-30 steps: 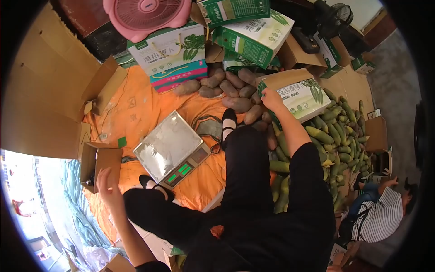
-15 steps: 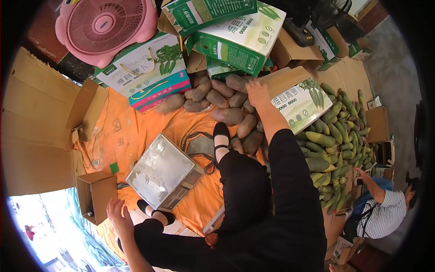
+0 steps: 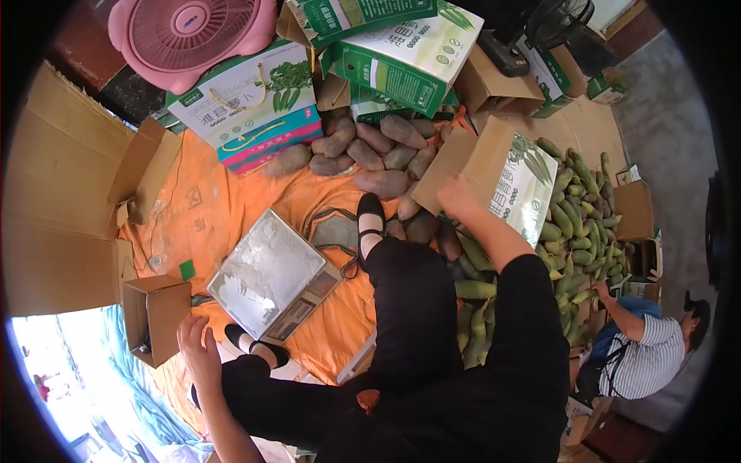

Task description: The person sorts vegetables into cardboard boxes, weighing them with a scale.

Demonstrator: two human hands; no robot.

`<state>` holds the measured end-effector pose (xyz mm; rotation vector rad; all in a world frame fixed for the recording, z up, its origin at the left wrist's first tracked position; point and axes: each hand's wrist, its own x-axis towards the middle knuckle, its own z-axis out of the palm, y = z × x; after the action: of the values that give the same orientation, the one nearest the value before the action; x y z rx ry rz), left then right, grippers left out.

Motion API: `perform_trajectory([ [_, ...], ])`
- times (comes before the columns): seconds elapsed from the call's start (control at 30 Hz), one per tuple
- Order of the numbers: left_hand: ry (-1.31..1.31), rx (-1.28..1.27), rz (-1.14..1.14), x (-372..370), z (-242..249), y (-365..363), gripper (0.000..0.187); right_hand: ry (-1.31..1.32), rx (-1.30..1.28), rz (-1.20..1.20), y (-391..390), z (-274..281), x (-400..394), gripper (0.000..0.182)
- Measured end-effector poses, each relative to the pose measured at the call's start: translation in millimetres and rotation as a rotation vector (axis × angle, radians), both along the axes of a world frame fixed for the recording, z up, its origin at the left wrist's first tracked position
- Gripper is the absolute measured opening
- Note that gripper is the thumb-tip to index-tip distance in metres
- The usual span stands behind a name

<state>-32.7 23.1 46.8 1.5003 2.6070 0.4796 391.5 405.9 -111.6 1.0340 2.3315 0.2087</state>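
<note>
My right hand (image 3: 461,201) grips the edge of an open flap on a white printed carton (image 3: 525,189), which stands tilted beside the radish heap. Green radishes (image 3: 575,216) lie to the carton's right, and a few more show below it. Left of my right hand are several reddish-brown, potato-like tubers (image 3: 384,183). My left hand (image 3: 199,347) hangs in the air with its fingers apart, holding nothing, near a small open brown box (image 3: 160,318). A flat metal-topped scale (image 3: 270,274) sits on the orange sheet between my hands.
Green and white cartons (image 3: 401,65) are stacked at the back, beside a pink fan (image 3: 191,27). Tall cardboard (image 3: 62,201) stands along the left. At the right, a person in a striped shirt (image 3: 648,359) reaches to the radish heap. My feet rest on the orange sheet (image 3: 231,204).
My right hand has pulled the carton's flap toward me, and the carton has turned and tipped more upright, uncovering radishes below it. My left hand stays open. The view has shifted slightly.
</note>
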Motion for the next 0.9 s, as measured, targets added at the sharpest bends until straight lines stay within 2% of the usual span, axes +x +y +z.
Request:
perform_trajectory([
  [0.1, 0.003, 0.028, -0.002, 1.9, 1.5, -5.1, 0.018, -0.041, -0.006, 0.085, -34.8, 23.2, 25.2, 0.016],
  [0.17, 0.004, 0.062, 0.004, 2.7, 2.0, -8.5, 0.018, 0.024, 0.019, 0.15, -50.6, 49.7, 43.7, 0.013],
  [0.23, -0.001, 0.109, -0.018, 4.2, 5.3, -8.7, 0.016, -0.01, 0.062, 0.069, -51.3, 54.0, 62.6, 0.012],
  [0.27, -0.013, 0.108, -0.025, 2.9, 5.8, -10.1, 0.017, 0.066, 0.131, 0.069, -60.2, 78.4, 62.8, 0.01],
  [0.37, -0.049, 0.12, 0.009, 2.7, 5.0, -15.8, 0.017, 0.054, 0.097, 0.072, -73.9, 135.2, 70.4, 0.013],
  [0.43, -0.057, 0.114, 0.035, 3.4, 6.0, -19.7, 0.017, 0.269, 0.048, 0.036, -85.3, 173.3, 64.1, 0.021],
  [0.5, -0.051, 0.145, 0.033, 2.1, 5.4, -23.2, 0.017, 0.43, 0.023, -0.052, -93.9, 200.2, 55.1, 0.022],
  [0.57, -0.048, 0.16, 0.038, 1.4, 4.6, -27.6, 0.017, 0.603, 0.079, -0.016, -103.7, 220.1, 47.9, 0.023],
  [0.6, -0.052, 0.167, 0.033, 0.7, 4.0, -30.0, 0.017, 0.606, 0.074, -0.001, -104.7, 223.7, 49.7, 0.023],
  [0.67, -0.056, 0.179, 0.035, 0.4, 6.0, -34.0, 0.017, 0.886, -0.007, -0.239, -99.0, 227.7, 61.5, 0.021],
  [0.7, -0.049, 0.179, 0.033, 1.5, 8.0, -35.7, 0.017, 0.884, -0.007, -0.23, -98.1, 227.3, 66.0, 0.021],
  [0.77, -0.052, 0.182, 0.036, 0.9, 7.9, -39.7, 0.016, 1.212, -0.121, -0.532, -95.7, 225.3, 75.7, 0.021],
  [0.83, -0.048, 0.185, 0.04, -2.0, 5.7, -43.8, 0.016, 1.186, -0.061, -0.501, -100.3, 234.3, 70.7, 0.018],
  [0.9, -0.012, 0.244, 0.018, -1.1, 5.9, -45.2, 0.014, 1.502, -0.048, -0.616, -103.4, 243.3, 53.1, 0.013],
])
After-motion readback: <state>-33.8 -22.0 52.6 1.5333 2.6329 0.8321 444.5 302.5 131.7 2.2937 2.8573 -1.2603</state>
